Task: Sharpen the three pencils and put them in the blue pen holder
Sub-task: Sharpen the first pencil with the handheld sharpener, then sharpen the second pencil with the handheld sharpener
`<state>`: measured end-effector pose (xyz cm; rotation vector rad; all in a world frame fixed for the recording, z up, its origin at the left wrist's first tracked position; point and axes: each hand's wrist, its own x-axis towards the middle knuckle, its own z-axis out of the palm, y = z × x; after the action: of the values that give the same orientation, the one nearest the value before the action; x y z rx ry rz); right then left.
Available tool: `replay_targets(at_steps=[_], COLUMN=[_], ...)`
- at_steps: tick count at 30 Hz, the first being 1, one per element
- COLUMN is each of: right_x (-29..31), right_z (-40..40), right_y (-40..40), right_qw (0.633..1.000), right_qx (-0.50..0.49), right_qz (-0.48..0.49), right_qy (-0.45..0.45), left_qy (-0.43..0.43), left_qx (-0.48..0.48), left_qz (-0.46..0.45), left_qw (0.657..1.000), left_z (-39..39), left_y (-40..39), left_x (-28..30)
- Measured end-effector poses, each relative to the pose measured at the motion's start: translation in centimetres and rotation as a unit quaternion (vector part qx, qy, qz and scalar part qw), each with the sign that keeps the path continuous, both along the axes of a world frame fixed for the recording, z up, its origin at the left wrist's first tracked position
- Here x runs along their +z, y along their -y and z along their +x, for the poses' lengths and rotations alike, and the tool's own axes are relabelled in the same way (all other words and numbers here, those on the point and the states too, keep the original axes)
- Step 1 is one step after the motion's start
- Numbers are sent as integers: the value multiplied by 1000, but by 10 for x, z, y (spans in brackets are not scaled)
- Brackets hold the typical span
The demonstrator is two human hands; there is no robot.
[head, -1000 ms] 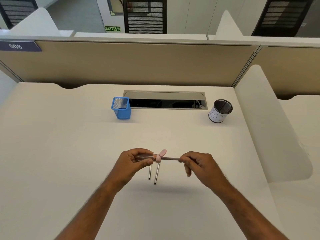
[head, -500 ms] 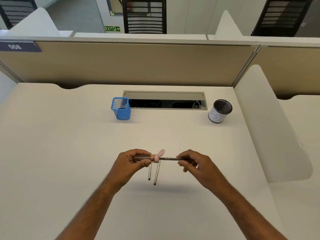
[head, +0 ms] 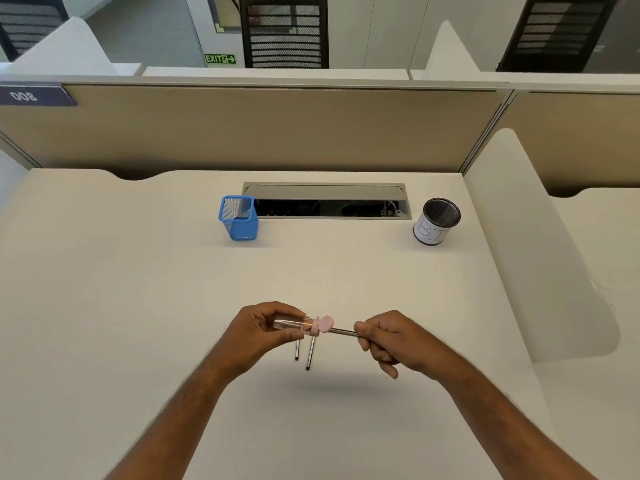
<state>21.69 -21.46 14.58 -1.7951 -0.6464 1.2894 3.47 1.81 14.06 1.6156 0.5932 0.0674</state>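
My left hand [head: 263, 329] grips a pink sharpener [head: 304, 324] with a clear shavings tube, held above the desk near its front. A dark pencil [head: 343, 331] sticks into the sharpener's right end, and my right hand [head: 391, 341] is closed around its shaft. Two more dark pencils [head: 304, 353] lie side by side on the desk just below the sharpener, partly hidden by my left hand. The blue mesh pen holder [head: 239, 218] stands upright at the back left of the desk and looks empty.
A black mesh cup with a white label [head: 435, 221] stands at the back right. An open cable tray [head: 327, 201] sits between the two holders. Beige partition panels [head: 277, 129] close the desk's back, and a white divider [head: 530, 244] bounds its right side.
My right hand has twisted and shifted a little along the pencil in the sharpener. My left hand keeps the sharpener in nearly the same place. The two pencils on the desk stay still.
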Motion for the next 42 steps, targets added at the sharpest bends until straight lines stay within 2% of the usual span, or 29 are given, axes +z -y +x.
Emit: replay_targets(at_steps=[10,13,20,26,29,35,42], right_x=[-9,-11,-27,-48,-59,-95,-122], right_z=[-1,2,-4,-20,-29,-37,-29], right_y=[14,18,28,29,24,9,-6], right_qw=[989,989,992,991,995,992,942], right_qx=[-1,-5,-28,-38,-41,-76,-86], right_qz=[-30,-36,-16,-27,-47,-68,-177], right_qy=[-147,-146,-124,-122,-83,72,271], left_qy=[2,1,27,22,17,-1,-19], left_qx=[-40,-28,96,135,147,159,161], left_qz=[-8,0,-50,-74,-80,-56,-46], left_qw=[999,1000,994,988,986,986,986], left_z=[-1,-3,-13,-22,-25,-25,-23], left_y=[-2,-4,-15,-15,-11,-1,0], left_x=[-1,-2,-14,-28,-33,-40,-45])
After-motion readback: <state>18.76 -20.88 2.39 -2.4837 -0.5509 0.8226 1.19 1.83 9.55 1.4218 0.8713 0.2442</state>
